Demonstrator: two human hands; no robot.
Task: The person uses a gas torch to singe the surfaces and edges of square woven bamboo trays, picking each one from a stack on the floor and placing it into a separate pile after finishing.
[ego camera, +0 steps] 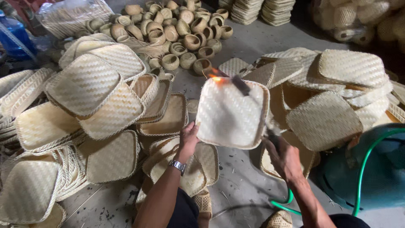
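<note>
Left hand (188,139) grips the lower-left edge of a square woven tray (232,113), held up tilted over the concrete floor (247,46). Right hand (283,157) is closed around a torch (253,101); its flame (216,77) licks the tray's top-left rim. Green hose (363,169) runs by the right arm. Woven tray piles (97,101) sit on both sides, small round baskets (177,29) beyond.

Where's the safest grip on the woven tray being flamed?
Take the woven tray by its near lower-left rim, from below, where the left hand holds it. The flame licks the far top edge, and the right hand holds the torch across the right side.
</note>
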